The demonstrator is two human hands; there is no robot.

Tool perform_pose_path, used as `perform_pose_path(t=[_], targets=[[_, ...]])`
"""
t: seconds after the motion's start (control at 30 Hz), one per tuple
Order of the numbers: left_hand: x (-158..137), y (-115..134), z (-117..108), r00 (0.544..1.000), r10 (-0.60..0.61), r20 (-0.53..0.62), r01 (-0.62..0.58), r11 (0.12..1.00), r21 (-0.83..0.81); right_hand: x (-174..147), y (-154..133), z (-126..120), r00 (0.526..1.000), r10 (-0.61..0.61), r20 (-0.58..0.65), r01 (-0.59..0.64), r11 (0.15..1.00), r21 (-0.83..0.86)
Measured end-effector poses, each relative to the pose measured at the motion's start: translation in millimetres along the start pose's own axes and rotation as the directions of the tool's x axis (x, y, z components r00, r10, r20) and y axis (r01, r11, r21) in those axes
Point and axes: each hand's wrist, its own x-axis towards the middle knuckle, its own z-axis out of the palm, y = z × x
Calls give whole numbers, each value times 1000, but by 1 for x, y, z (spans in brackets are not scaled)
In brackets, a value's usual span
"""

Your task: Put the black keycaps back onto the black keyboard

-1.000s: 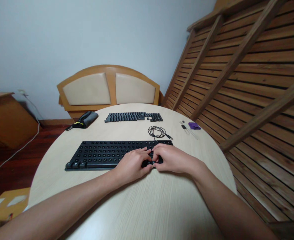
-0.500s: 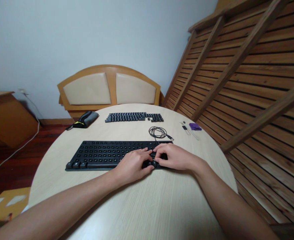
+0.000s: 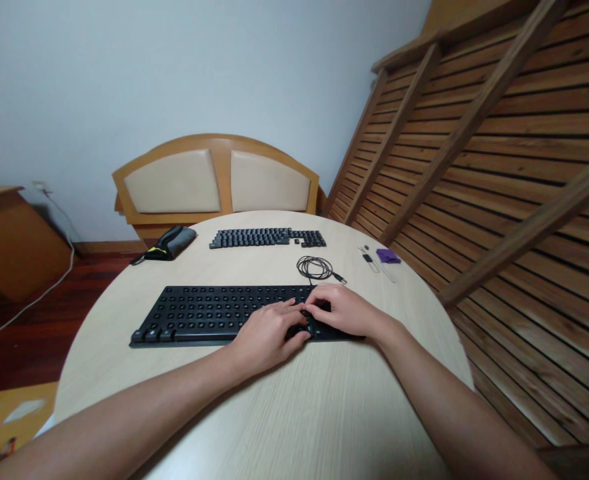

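A black keyboard (image 3: 199,310) lies across the near half of the table, most of its key positions bare, with a few keycaps (image 3: 153,332) fitted at its lower left corner. My left hand (image 3: 269,328) rests over its right part, fingers reaching forward and thumb apart near the front edge. Close beside it, my right hand (image 3: 341,309) is closed, its thumb and forefinger brought together over the keyboard's arrow and number area. Whatever lies between those fingertips is hidden. Loose dark keycaps (image 3: 251,238) stand in rows farther back.
Behind the keyboard lies a coiled black cable (image 3: 317,267). A purple cloth (image 3: 387,256) and small wire tools (image 3: 369,259) sit to the right. A dark pouch (image 3: 171,243) is at the far left of the round table (image 3: 254,413). A slatted wooden frame (image 3: 499,180) leans on the right.
My right hand has shifted slightly left and away from me, its fingertips now over the keys farther back. My left hand stays almost in place. The view has tilted a little.
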Motion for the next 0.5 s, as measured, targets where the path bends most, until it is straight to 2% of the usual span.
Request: perform_pose_path(t=[0.13,0.33,0.5], targets=[[0,1,1,1000,1,-26,0,1000,14,6,8,1,995,33,-92,-42,995,-95],[1,3,-1,1000,-19,-10,19,1000,13,28,28,-4,950,249,-189,-295,913,-280],[1,1,-1,1000,-12,-9,12,1000,14,58,51,-10,900,368,-233,-430,834,-344]])
